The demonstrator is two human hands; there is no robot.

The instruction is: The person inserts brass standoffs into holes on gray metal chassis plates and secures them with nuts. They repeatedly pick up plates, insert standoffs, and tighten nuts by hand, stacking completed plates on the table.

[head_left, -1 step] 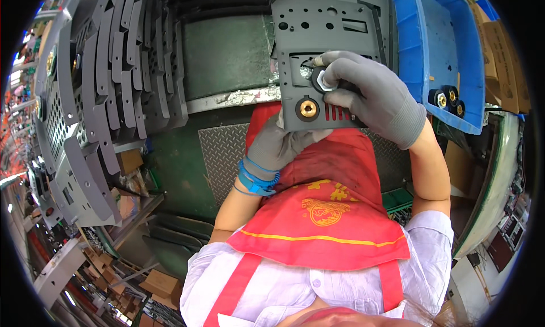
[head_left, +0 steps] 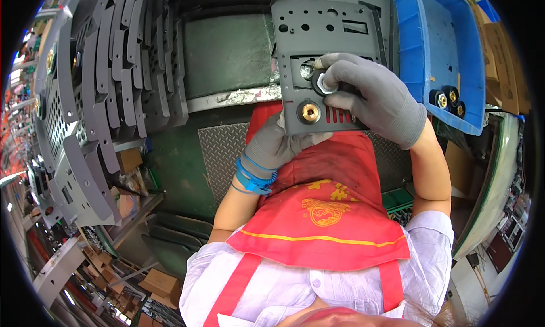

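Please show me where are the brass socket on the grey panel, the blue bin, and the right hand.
brass socket (head_left: 309,112), head view, on its round brass face.
blue bin (head_left: 410,37), head view, on its left wall.
right hand (head_left: 372,94), head view, on the gloved back.

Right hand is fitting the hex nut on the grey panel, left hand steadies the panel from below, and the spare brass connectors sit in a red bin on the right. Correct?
Not quite: in the head view the bin holding the spare brass connectors is blue, not red. The rest stands.

grey perforated metal panel (head_left: 332,54), upright, brass socket (head_left: 310,112) near bottom edge
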